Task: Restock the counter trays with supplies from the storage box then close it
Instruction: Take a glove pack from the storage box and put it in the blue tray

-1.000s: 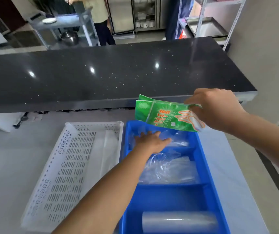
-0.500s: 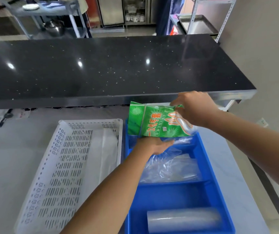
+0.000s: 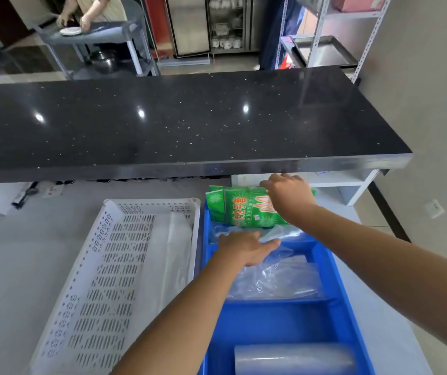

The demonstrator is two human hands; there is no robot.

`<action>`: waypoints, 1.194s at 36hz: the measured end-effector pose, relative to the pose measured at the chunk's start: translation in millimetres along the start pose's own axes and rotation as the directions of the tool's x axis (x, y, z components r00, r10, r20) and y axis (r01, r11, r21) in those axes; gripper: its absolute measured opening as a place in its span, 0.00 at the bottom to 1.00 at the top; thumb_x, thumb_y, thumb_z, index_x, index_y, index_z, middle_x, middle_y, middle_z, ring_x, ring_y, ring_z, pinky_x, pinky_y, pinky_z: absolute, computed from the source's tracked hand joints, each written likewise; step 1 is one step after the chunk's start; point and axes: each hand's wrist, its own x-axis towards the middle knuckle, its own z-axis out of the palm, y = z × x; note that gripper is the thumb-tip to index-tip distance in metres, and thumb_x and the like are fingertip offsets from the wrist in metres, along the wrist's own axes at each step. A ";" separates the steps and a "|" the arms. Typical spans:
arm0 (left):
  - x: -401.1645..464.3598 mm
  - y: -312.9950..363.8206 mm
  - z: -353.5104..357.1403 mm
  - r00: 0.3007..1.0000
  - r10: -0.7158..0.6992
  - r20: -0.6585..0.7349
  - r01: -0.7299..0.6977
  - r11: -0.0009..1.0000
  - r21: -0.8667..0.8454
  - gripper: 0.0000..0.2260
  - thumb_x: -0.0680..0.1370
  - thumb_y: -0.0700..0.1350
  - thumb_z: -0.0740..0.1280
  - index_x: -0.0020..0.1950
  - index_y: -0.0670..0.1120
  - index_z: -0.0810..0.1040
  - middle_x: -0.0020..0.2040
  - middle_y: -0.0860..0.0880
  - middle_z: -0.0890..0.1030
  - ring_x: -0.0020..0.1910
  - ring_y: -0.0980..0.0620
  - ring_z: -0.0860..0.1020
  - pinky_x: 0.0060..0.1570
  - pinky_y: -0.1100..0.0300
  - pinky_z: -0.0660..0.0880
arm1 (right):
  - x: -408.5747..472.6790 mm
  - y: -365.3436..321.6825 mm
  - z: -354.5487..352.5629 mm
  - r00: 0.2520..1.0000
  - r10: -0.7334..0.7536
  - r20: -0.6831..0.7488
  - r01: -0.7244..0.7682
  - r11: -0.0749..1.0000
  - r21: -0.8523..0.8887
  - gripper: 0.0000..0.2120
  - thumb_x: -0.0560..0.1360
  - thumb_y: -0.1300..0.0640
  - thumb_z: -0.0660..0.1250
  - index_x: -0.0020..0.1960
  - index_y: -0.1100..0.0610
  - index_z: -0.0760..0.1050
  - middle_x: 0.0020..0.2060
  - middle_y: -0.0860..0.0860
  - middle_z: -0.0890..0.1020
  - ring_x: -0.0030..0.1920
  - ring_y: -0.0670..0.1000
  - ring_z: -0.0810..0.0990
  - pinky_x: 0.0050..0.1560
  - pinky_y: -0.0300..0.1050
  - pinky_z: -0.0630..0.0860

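A blue divided tray (image 3: 328,269) stands on the grey counter in front of me, next to a white perforated tray (image 3: 114,269) on its left. My right hand (image 3: 288,197) grips the top of a green glove packet (image 3: 240,211), which stands upright at the far end of the blue tray. With flat fingers my left hand (image 3: 244,249) presses on clear plastic bags (image 3: 279,277) in the tray's far compartment. A clear film roll (image 3: 295,358) lies in the near compartment. No storage box is in view.
A raised black stone countertop (image 3: 179,123) runs across behind the trays. A folded clear sheet (image 3: 173,255) lies along the white tray's right side. A white shelf unit (image 3: 352,185) sits under the black top at right. A person stands at a grey cart (image 3: 92,31) far behind.
My right hand has lowered the green packet from above the blue tray down into its far end. My left hand has stayed on the plastic bags.
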 end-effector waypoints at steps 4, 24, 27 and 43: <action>-11.9 -8.9 -7.8 0.965 0.015 -0.262 -0.060 0.985 -0.162 0.25 0.77 0.65 0.58 0.71 0.55 0.72 0.68 0.50 0.77 0.65 0.46 0.76 0.62 0.52 0.72 | -21.1 2.0 9.2 0.978 0.147 -0.145 -0.122 0.978 0.167 0.19 0.76 0.56 0.67 0.67 0.55 0.74 0.63 0.53 0.79 0.63 0.59 0.75 0.62 0.55 0.68; 22.9 -99.0 -48.0 0.855 -0.268 -0.445 -0.162 0.675 -0.719 0.11 0.75 0.49 0.73 0.55 0.48 0.83 0.58 0.48 0.82 0.59 0.46 0.79 0.55 0.56 0.74 | -53.0 59.6 42.6 0.799 0.500 0.333 -0.425 0.079 0.902 0.03 0.70 0.55 0.77 0.40 0.52 0.83 0.37 0.51 0.85 0.39 0.54 0.82 0.37 0.39 0.81; 24.9 -101.2 -51.5 0.869 -0.195 -0.454 -0.208 0.690 -0.694 0.02 0.77 0.47 0.70 0.47 0.54 0.82 0.47 0.53 0.85 0.50 0.50 0.83 0.52 0.53 0.79 | -43.7 66.0 46.6 0.773 0.513 0.372 -0.488 0.108 0.866 0.10 0.69 0.53 0.78 0.46 0.56 0.82 0.44 0.56 0.86 0.47 0.59 0.85 0.51 0.59 0.82; 22.6 -86.0 -48.6 0.770 -0.246 -0.589 -0.185 0.797 -0.575 0.14 0.76 0.43 0.71 0.35 0.36 0.74 0.32 0.46 0.71 0.32 0.50 0.67 0.34 0.58 0.62 | -44.7 54.7 58.8 0.746 0.644 0.166 -0.501 0.380 0.778 0.12 0.76 0.51 0.69 0.57 0.53 0.82 0.50 0.51 0.85 0.57 0.59 0.77 0.60 0.60 0.72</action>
